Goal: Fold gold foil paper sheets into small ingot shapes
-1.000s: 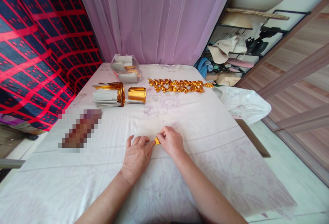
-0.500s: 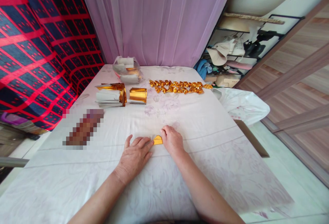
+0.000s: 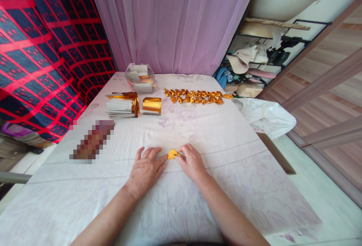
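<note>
Near the desk's (image 3: pixel 85 208) front edge, the gold paper (image 3: pixel 172 154) lies flat between both hands, left grip (image 3: pixel 147 168) pressing its left end with open fingers, right grip (image 3: pixel 192 162) pinching its right.

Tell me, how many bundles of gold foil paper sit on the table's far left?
2, side by side: the larger stack of gold and white sheets on the left, and the smaller gold roll just right of it. The clear bag behind may hide more.
</note>
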### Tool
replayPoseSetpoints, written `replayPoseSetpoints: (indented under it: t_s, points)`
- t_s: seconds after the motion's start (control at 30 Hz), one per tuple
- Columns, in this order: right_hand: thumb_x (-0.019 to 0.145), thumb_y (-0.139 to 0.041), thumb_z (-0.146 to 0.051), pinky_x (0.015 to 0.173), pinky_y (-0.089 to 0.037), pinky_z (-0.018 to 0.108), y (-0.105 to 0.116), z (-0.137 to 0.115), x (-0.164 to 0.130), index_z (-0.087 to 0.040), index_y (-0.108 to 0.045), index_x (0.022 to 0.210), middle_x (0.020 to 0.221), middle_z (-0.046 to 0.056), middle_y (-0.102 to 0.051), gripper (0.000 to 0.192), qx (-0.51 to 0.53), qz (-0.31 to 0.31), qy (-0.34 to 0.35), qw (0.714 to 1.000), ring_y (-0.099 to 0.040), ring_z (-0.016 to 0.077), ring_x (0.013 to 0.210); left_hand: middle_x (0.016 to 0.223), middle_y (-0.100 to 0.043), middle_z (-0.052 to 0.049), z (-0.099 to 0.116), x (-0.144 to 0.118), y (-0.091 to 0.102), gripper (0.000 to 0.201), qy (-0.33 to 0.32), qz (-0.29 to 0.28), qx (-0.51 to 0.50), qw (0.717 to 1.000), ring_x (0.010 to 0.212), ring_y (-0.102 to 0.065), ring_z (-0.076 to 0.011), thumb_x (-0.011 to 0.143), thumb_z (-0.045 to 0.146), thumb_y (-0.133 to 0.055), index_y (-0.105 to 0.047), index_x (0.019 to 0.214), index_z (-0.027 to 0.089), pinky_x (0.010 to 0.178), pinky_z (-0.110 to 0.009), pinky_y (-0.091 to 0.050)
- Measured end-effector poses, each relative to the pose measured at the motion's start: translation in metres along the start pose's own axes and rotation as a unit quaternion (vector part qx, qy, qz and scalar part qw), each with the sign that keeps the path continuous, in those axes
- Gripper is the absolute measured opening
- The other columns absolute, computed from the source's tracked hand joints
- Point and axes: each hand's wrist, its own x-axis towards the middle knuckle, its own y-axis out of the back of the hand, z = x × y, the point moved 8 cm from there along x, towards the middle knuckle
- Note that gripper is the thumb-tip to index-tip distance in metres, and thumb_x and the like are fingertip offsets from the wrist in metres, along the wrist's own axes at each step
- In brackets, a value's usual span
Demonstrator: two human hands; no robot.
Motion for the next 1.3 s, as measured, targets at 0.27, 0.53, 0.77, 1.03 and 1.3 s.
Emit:
replayPoseSetpoints:
  t_s: [0.27, 0.53, 0.77, 1.03, 1.3]
  points:
    - [0.076, -0.062, -0.009, 0.074, -0.045, 0.026, 0.006, 0.012, 0.001, -0.022, -0.059, 0.084, 0.088, 0.0, -0.06, 0.015, 0.03, -0.039, -0.029, 0.998, -0.058, 0.0139, 0.077, 0.125, -0.06, -0.007, -0.005, -0.001, -0.002, 0.028, 0.008, -0.007, -0.023, 1.0, 0.117, -0.053, -0.0287, 0.092, 0.035, -0.057, -0.068, 0.117, 0.038, 0.104, -0.059, -0.03]
    - [0.07, -0.055, -0.001, 0.07, -0.047, 0.023, 0.011, 0.03, 0.005, -0.021, -0.063, 0.096, 0.092, 0.0, -0.063, 0.033, 0.114, -0.107, -0.087, 0.984, -0.059, 0.0104, 0.07, 0.121, -0.061, -0.005, -0.001, 0.015, 0.003, 0.02, 0.011, -0.011, -0.057, 0.998, 0.112, -0.055, -0.027, 0.092, 0.034, -0.057, -0.072, 0.104, 0.033, 0.103, -0.055, -0.03]
    - [0.074, -0.049, -0.004, 0.07, -0.049, 0.023, 0.011, 0.034, 0.007, -0.019, -0.063, 0.106, 0.099, 0.004, -0.066, 0.038, 0.113, -0.069, -0.079, 0.988, -0.061, 0.0104, 0.07, 0.107, -0.066, -0.006, 0.004, 0.037, -0.005, 0.021, 0.033, -0.048, -0.05, 0.997, 0.103, -0.058, -0.0255, 0.088, 0.03, -0.06, -0.068, 0.107, 0.024, 0.096, -0.046, -0.036]
    - [0.072, -0.047, -0.002, 0.071, -0.05, 0.025, 0.013, 0.029, 0.006, -0.02, -0.063, 0.108, 0.099, 0.003, -0.067, 0.044, 0.1, -0.047, -0.036, 0.993, -0.06, 0.0111, 0.069, 0.102, -0.068, -0.003, 0.003, 0.043, -0.004, 0.019, 0.01, -0.016, -0.078, 0.997, 0.098, -0.059, -0.0225, 0.088, 0.022, -0.058, -0.07, 0.101, 0.028, 0.09, -0.043, -0.039]
    - [0.077, -0.045, -0.002, 0.076, -0.053, 0.026, 0.016, 0.02, -0.002, -0.024, -0.065, 0.113, 0.114, 0.006, -0.061, 0.047, 0.08, -0.008, 0.019, 0.997, -0.063, 0.013, 0.083, 0.096, -0.068, -0.004, 0.001, 0.053, -0.007, 0.022, -0.03, 0.027, -0.121, 0.992, 0.093, -0.061, -0.0209, 0.085, 0.013, -0.06, -0.074, 0.092, 0.028, 0.085, -0.037, -0.047]
